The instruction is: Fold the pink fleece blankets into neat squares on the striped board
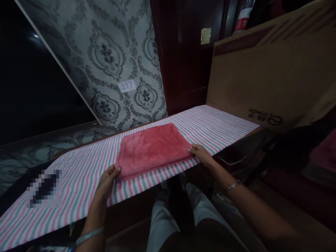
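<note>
A plush pink-red cloth (154, 147), folded into a flat rectangle, lies on the striped cover (86, 171) of a long narrow table. Its near edge shows more than one layer. My left hand (108, 178) pinches the near left corner between thumb and fingers. At the near right corner, my right hand (201, 153) grips the cloth in the same way. Both forearms come up from the bottom of the head view, a bracelet on each.
A large cardboard sheet or box (270, 66) stands at the table's right end, with a bottle (243, 17) behind it. A dark screen (39, 73) leans at left. A paper marked 277 (127, 85) is on the patterned wall. A pixelated dark object (44, 189) lies at the table's left.
</note>
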Demonstrator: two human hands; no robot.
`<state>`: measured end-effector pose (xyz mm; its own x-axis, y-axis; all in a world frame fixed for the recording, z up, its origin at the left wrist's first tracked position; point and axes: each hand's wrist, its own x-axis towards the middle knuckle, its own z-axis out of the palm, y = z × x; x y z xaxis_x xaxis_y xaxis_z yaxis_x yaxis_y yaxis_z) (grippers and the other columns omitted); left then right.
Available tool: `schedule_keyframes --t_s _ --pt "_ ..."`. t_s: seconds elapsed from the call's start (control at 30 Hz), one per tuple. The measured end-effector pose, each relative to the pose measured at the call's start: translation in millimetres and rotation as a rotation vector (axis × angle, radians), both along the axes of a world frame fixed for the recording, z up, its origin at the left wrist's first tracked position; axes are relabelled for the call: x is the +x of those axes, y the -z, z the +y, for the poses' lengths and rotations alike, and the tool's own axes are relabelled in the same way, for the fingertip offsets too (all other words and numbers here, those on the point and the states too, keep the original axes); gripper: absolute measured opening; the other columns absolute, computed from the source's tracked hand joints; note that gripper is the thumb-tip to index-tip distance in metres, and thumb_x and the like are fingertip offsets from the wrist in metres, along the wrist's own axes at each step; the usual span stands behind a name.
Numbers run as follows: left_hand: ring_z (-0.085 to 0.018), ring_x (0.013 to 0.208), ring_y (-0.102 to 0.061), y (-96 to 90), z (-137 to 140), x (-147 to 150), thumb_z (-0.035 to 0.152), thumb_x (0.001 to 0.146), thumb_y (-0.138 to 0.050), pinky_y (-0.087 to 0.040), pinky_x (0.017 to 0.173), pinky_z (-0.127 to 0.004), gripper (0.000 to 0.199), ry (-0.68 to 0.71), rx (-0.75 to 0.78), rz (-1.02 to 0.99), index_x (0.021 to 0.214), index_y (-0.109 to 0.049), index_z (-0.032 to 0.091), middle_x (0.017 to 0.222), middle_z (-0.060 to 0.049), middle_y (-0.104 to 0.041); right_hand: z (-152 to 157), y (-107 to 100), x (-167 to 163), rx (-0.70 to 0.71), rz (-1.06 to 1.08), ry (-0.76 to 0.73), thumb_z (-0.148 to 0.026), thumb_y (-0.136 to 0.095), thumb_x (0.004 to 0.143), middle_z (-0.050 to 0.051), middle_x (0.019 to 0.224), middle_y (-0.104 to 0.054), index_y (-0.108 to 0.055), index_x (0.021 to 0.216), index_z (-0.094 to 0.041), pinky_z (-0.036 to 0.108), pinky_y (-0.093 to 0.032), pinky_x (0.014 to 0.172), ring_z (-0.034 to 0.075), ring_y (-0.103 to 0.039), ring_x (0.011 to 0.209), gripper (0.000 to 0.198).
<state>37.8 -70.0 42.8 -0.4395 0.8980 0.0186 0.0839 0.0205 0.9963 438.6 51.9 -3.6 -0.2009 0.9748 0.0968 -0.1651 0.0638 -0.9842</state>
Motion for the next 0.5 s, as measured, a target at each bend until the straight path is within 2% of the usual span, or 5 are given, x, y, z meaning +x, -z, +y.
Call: schedule_keyframes --t_s 0.1,0.23,0.33,0.43,0.5 --pt "-0.028 0.093 -0.073 -18.1 6.7 -9.7 0.058 0.06 -0.085 -0.057 0.08 -0.036 0.059 0.122 -0.152 0.014 0.102 -0.076 0.017 0.1 -0.012 -0.079 10.8 -10.1 0.3 -0.037 -0.003 -0.092 -0.052 -0.081 0.059 -0.003 0.065 -0.063 -0.063 0.07 -0.02 0.027 -0.042 0.064 0.014 -0.052 0.064 0.038" --pt "-0.029 0.087 -0.074 -42.8 34.9 -15.4 0.066 0.062 -0.08 -0.058 0.072 -0.034 0.063 0.182 -0.306 0.032 0.095 -0.077 0.012 0.091 -0.015 -0.079 37.8 -29.0 -7.0 -0.141 -0.155 -0.068 -0.044 -0.073 0.073 -0.002 0.061 -0.06 -0.062 0.069 -0.018 0.024 -0.038 0.058 0.012 -0.049 0.059 0.028" --pt "-0.027 0.078 -0.073 -50.7 61.6 -17.1 0.054 0.063 -0.084 -0.058 0.07 -0.033 0.051 0.15 -0.365 -0.016 0.086 -0.076 0.01 0.082 -0.014 -0.078 61.2 -43.7 -13.7 -0.204 -0.286 -0.056 -0.035 -0.068 0.08 -0.002 0.056 -0.057 -0.06 0.066 -0.017 0.023 -0.036 0.054 0.01 -0.046 0.054 0.024" --pt "-0.024 0.07 -0.072 -48.4 80.8 -18.8 0.036 0.066 -0.083 -0.059 0.069 -0.033 0.032 0.083 -0.328 -0.1 0.081 -0.074 0.01 0.076 -0.012 -0.076 80.8 -54.9 -19.2 -0.24 -0.331 -0.074 -0.032 -0.067 0.082 0.0 0.059 -0.058 -0.061 0.071 -0.016 0.022 -0.035 0.05 0.01 -0.047 0.05 0.02" --pt "-0.025 0.073 -0.073 -43.7 85.9 -18.7 0.025 0.067 -0.08 -0.06 0.071 -0.034 0.021 0.024 -0.271 -0.164 0.082 -0.073 0.012 0.078 -0.011 -0.076 90.6 -59.5 -23.1 -0.253 -0.348 -0.086 -0.031 -0.066 0.082 0.0 0.061 -0.059 -0.061 0.074 -0.016 0.022 -0.035 0.049 0.01 -0.047 0.049 0.018"
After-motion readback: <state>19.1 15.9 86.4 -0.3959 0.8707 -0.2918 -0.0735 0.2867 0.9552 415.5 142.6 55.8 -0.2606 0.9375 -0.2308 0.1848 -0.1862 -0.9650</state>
